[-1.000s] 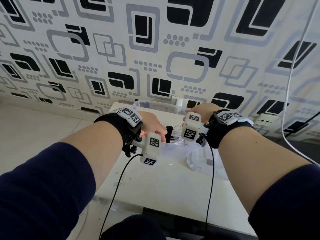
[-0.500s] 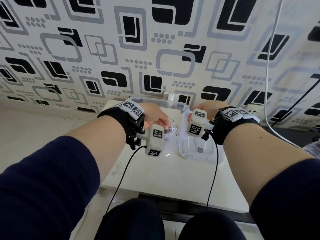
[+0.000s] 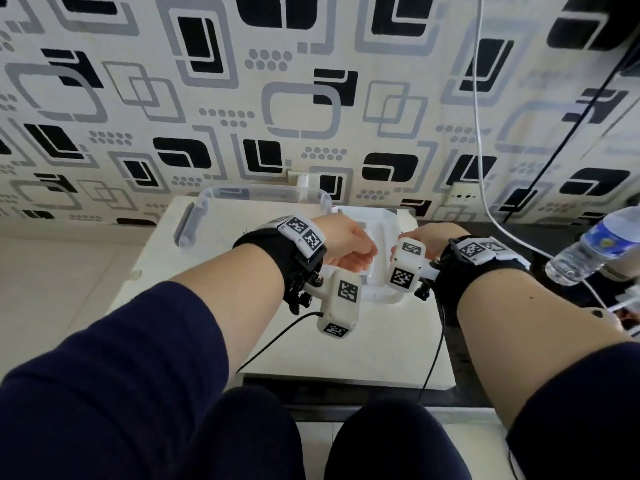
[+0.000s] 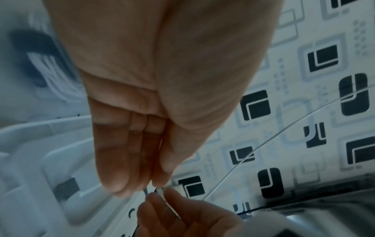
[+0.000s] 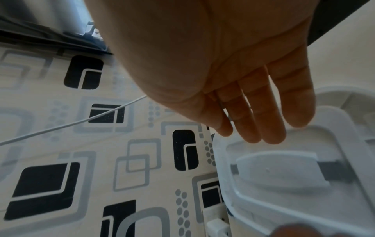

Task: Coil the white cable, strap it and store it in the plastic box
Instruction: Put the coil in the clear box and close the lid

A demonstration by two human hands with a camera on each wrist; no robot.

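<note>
The coiled white cable, blurred and with a black strap round it, shows only in the left wrist view, left of my palm and away from my fingers. The head view does not show it. The clear plastic box stands open at the back of the table. Its white lid lies just right of it. My left hand hovers over the lid, fingers straight, tips at its far edge. My right hand comes in from the right with straight fingers at the lid's rim. A firm grip is not visible.
The white table ends near my knees. A water bottle sits at the right. A thin white cord and a black one hang down the patterned wall. A white plug sits behind the box, whose grey latch faces left.
My left hand lowered the strapped cable towards the box, let it go and moved right to the lid. My right hand closed in on the lid too. The view tilted down.
</note>
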